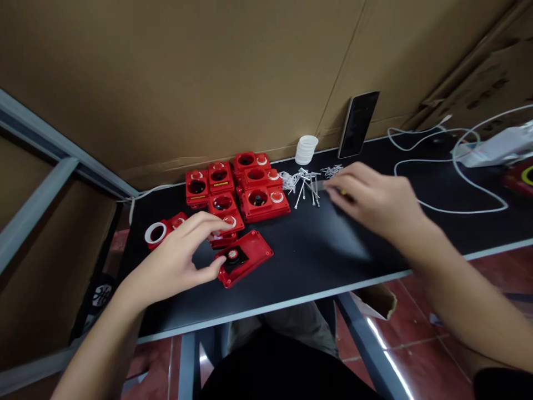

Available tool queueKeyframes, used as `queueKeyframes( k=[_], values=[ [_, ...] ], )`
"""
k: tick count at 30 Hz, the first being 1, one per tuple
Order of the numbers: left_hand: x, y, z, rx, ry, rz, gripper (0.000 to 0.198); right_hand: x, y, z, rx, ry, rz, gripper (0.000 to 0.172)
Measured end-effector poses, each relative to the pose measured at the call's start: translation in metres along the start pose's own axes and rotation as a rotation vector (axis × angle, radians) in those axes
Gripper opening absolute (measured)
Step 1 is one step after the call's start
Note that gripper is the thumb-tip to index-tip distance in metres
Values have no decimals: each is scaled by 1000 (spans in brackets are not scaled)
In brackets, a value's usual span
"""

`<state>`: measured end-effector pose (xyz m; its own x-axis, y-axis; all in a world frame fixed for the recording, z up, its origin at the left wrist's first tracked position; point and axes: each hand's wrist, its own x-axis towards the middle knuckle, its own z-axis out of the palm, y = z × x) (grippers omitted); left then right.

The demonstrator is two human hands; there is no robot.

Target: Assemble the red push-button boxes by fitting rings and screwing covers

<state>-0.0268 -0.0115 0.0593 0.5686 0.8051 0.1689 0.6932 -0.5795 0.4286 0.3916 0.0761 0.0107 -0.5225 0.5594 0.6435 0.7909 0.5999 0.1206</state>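
My left hand (187, 250) is spread over the red parts, thumb and fingers apart. Its thumb tip meets the edge of an open red housing (258, 251), which has a black round fitting (233, 255) inside. The fingertips reach over a red box (225, 206) with a round opening and a white-ringed button. Blurred by motion, my right hand (370, 197) is closed beside the long metal screws (310, 189). A small yellow-and-black bit shows between its fingers; what it belongs to is unclear.
Several red boxes (256, 175) stand at the back. A white ring (155, 233) lies on a red part at left. Stacked white rings (306, 150), small screws (332, 170) and a leaning phone (358, 125) line the cardboard wall. A white cable (453, 160) curls at right.
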Motion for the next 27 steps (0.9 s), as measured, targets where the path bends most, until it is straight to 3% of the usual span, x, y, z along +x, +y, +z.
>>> queueKeyframes(
  k=[4,7,15,21,27],
  values=[
    [-4,-16,9,1,14,-11,27,-15,67,19,-27,-71,182,28],
    [-10,-20,14,25,9,-30,27,-27,88,27,1,-94,210,33],
    [-20,-26,20,9,-155,-106,66,-39,87,30,57,-174,219,24],
    [-21,-24,19,1,-149,-61,66,-40,86,23,119,-231,227,25],
    [-21,-26,26,9,-157,-46,69,-42,85,15,137,-161,329,24]
  ],
)
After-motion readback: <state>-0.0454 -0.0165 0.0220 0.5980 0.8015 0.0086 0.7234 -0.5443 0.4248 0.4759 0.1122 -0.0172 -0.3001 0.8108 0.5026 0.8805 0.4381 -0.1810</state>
